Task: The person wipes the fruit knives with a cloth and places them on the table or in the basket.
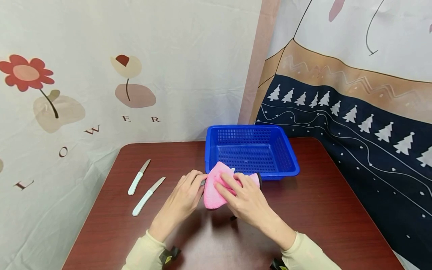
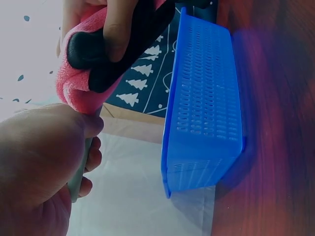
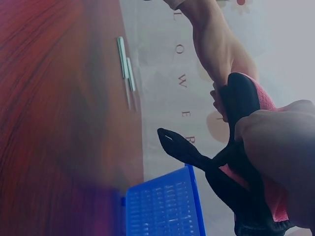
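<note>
My left hand grips the pale handle of a knife, its fingers curled around it. A pink cloth with black edging is folded about the blade, and a bit of the pointed tip shows past the cloth in the head view. My right hand holds the cloth against the blade, fingers on top and thumb on the black underside. From the cloth hangs a black loop, seen in the right wrist view. Most of the blade is hidden by the cloth.
Two knives with white handles, one farther back and one nearer, lie at the left of the brown table. Just beyond my hands is a blue plastic basket. Printed curtains hang behind the table.
</note>
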Action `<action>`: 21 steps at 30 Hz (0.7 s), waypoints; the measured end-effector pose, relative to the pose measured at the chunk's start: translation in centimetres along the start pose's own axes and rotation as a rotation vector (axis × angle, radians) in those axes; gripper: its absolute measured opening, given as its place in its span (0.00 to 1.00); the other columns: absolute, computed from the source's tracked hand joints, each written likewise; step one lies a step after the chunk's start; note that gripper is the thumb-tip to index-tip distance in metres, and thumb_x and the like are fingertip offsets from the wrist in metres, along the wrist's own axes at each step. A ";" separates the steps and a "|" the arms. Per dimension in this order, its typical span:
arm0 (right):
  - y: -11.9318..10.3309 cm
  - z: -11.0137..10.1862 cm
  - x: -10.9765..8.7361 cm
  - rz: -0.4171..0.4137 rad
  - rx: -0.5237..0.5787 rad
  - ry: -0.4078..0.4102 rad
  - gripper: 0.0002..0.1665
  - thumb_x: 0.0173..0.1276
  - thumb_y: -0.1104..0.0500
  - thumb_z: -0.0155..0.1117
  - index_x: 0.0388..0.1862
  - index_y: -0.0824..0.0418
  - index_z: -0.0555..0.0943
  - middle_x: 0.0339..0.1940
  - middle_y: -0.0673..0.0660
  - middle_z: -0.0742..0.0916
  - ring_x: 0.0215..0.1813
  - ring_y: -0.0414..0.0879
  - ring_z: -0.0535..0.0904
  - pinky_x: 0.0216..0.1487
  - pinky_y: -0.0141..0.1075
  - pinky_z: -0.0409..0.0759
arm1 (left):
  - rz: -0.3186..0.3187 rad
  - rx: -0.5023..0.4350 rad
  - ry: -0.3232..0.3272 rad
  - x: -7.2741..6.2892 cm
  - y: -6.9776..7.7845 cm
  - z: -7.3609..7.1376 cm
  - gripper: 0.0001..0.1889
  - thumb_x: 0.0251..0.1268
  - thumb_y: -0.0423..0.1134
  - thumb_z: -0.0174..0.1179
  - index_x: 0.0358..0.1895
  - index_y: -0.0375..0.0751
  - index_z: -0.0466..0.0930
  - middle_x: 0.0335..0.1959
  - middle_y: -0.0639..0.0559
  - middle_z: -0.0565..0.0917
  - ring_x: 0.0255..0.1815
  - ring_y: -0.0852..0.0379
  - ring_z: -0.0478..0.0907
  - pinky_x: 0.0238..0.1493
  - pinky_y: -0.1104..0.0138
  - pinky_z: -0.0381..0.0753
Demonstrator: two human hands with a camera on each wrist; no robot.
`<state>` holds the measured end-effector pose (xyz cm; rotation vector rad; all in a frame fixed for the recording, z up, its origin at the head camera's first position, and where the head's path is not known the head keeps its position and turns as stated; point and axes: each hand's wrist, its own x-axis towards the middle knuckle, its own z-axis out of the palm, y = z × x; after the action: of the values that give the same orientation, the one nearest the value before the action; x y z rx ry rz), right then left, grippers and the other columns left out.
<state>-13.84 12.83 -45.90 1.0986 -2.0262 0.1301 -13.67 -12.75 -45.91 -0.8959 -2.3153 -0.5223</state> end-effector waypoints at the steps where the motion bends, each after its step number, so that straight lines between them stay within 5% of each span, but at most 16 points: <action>1: 0.1 0.0 -0.1 0.005 0.002 -0.003 0.21 0.80 0.61 0.57 0.65 0.55 0.89 0.61 0.58 0.90 0.49 0.58 0.83 0.55 0.44 0.82 | 0.002 -0.001 -0.001 0.0 0.0 0.0 0.19 0.67 0.24 0.75 0.59 0.33 0.84 0.50 0.45 0.85 0.49 0.50 0.83 0.45 0.60 0.82; 6: 0.8 -0.3 -0.5 0.037 0.009 -0.027 0.23 0.79 0.59 0.61 0.68 0.55 0.88 0.64 0.59 0.89 0.50 0.59 0.83 0.56 0.46 0.82 | 0.011 -0.009 0.001 0.2 0.0 0.1 0.18 0.70 0.27 0.75 0.60 0.34 0.84 0.50 0.45 0.84 0.48 0.50 0.83 0.45 0.60 0.80; 14: 2.1 -0.6 -1.3 0.084 0.004 -0.034 0.33 0.64 0.58 0.80 0.70 0.54 0.87 0.68 0.61 0.90 0.51 0.60 0.83 0.55 0.48 0.84 | 0.015 -0.012 0.017 0.3 -0.1 -0.1 0.17 0.71 0.28 0.74 0.59 0.33 0.84 0.49 0.45 0.84 0.47 0.51 0.81 0.45 0.61 0.79; 21: 2.8 -1.1 -1.6 0.130 0.004 -0.042 0.31 0.67 0.58 0.78 0.70 0.53 0.88 0.68 0.62 0.89 0.53 0.61 0.83 0.55 0.49 0.85 | 0.004 0.002 0.006 0.3 -0.1 -0.2 0.16 0.73 0.29 0.73 0.59 0.33 0.84 0.49 0.46 0.84 0.46 0.52 0.81 0.44 0.62 0.77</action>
<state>-14.76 16.13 -45.51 0.9796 -2.1354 0.1791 -13.82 -12.81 -45.58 -0.8965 -2.3083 -0.5207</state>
